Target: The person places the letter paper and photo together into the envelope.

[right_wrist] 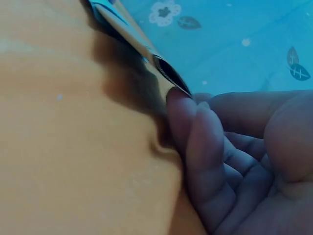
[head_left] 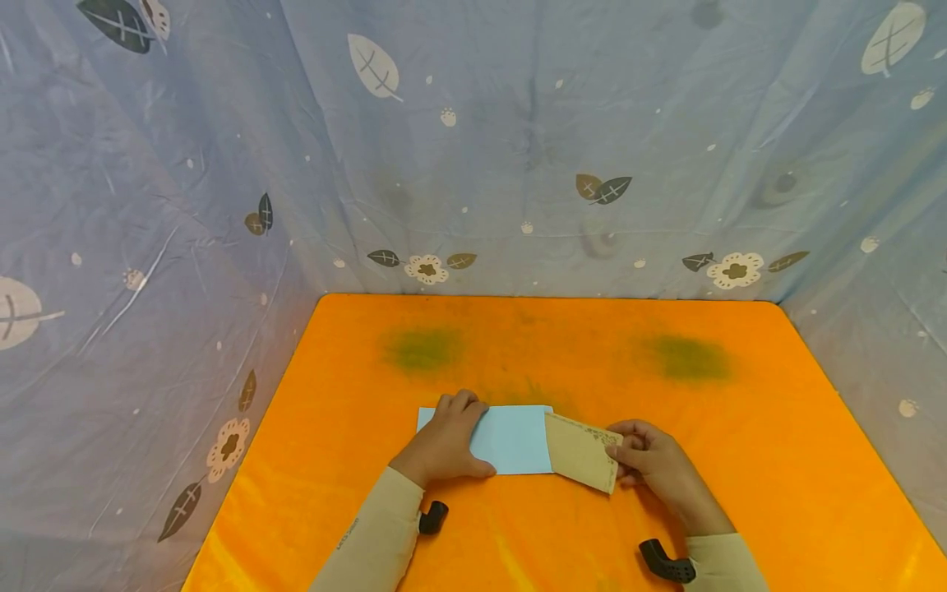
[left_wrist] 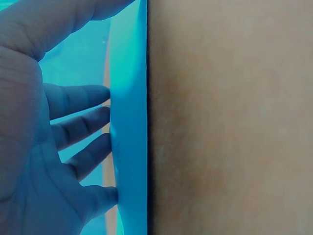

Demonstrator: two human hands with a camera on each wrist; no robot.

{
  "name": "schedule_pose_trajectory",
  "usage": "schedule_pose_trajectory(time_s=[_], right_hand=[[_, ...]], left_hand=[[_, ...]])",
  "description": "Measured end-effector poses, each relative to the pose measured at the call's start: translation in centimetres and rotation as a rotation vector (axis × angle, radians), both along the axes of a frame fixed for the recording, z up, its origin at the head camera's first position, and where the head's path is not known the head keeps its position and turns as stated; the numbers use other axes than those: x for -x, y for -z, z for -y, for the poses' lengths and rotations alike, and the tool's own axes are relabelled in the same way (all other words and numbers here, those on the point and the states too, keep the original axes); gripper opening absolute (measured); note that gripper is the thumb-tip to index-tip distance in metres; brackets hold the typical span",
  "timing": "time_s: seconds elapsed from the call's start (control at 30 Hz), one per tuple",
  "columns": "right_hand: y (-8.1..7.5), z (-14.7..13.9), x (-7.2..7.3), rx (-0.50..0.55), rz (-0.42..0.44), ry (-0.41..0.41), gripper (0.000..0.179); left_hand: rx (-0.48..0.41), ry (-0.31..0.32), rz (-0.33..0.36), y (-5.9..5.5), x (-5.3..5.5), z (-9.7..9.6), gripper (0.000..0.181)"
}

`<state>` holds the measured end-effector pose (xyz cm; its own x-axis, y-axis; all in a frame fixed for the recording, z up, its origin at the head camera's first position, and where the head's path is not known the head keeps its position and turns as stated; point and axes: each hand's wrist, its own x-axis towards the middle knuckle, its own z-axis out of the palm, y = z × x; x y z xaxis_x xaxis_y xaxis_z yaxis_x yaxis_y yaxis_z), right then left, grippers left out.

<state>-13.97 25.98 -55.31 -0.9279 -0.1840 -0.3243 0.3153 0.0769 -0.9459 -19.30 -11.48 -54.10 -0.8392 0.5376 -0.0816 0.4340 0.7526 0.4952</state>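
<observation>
A light blue paper packet [head_left: 513, 440] lies flat on the orange surface, its near edge toward me. My left hand [head_left: 447, 441] spans its left part, the thumb at the near edge and the fingers at the far edge; in the left wrist view fingertips [left_wrist: 100, 95] meet its blue side. A tan kraft-paper envelope [head_left: 580, 448] with a dark printed pattern sticks out from the packet's right end, slightly slanted. My right hand [head_left: 654, 460] pinches its right end between thumb and fingers. In the right wrist view that end gapes a little. How far the envelope reaches inside is hidden.
The orange tabletop [head_left: 547, 329] bears two greenish patches toward the back. Blue patterned curtains [head_left: 481, 164] enclose the back and both sides. A black curved piece [head_left: 434, 518] sits by the left cuff, another black piece [head_left: 666, 563] by the right cuff.
</observation>
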Motion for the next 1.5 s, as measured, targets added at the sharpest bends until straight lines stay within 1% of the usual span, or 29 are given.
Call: schedule_pose_trajectory(time_s=[0.07,0.17,0.27,0.37,0.43,0.5,0.57,0.63,0.73,0.9,0.97,1.07,1.2,1.5], right_hand=[[0.1,0.2,0.1,-0.006,-0.005,0.026,0.057],[0.0,0.3,0.1,-0.012,0.011,0.068,0.063],[-0.3,-0.1,0.0,-0.028,0.043,0.079,0.066],[-0.6,-0.8,-0.2,-0.053,0.083,0.035,0.056],[-0.8,-1.4,-0.5,-0.065,0.094,-0.020,0.046],[-0.9,-1.7,-0.6,-0.078,0.088,-0.068,0.038],[-0.8,-1.7,-0.6,-0.089,0.075,-0.079,0.033],[-0.7,-1.4,-0.7,-0.105,0.053,-0.059,0.032],[-0.5,-0.7,-0.6,-0.125,0.029,0.011,0.035],[-0.3,0.4,-0.3,-0.139,-0.019,0.093,0.044],[-0.3,0.8,-0.3,-0.144,-0.033,0.121,0.044],[-0.4,1.4,-0.3,-0.163,-0.043,0.164,0.038],[-0.7,2.0,-0.4,-0.197,-0.057,0.182,0.034],[-0.9,2.4,-0.6,-0.233,-0.089,0.169,0.035]], left_hand=[[0.002,0.001,0.000,0.0,0.0,0.0,0.094],[-0.003,0.002,-0.001,0.0,0.0,0.1,0.094],[-0.006,0.004,-0.001,0.1,0.0,0.1,0.094],[0.000,0.005,-0.001,0.1,0.1,0.0,0.093],[0.001,0.004,0.000,0.1,0.1,0.0,0.093],[-0.001,0.001,0.000,0.1,0.1,0.0,0.093],[-0.005,-0.002,0.003,0.1,0.0,0.0,0.093],[-0.011,0.000,0.003,0.1,0.0,0.0,0.092],[-0.016,0.002,0.002,0.1,0.0,0.0,0.092],[-0.005,0.003,-0.005,0.2,0.1,0.1,0.094],[-0.005,0.003,-0.003,0.2,0.1,0.1,0.094],[-0.009,0.000,0.004,0.2,0.0,0.1,0.094],[-0.003,-0.002,0.004,0.3,0.1,0.1,0.094],[-0.004,0.005,-0.001,0.2,0.0,0.1,0.094]])
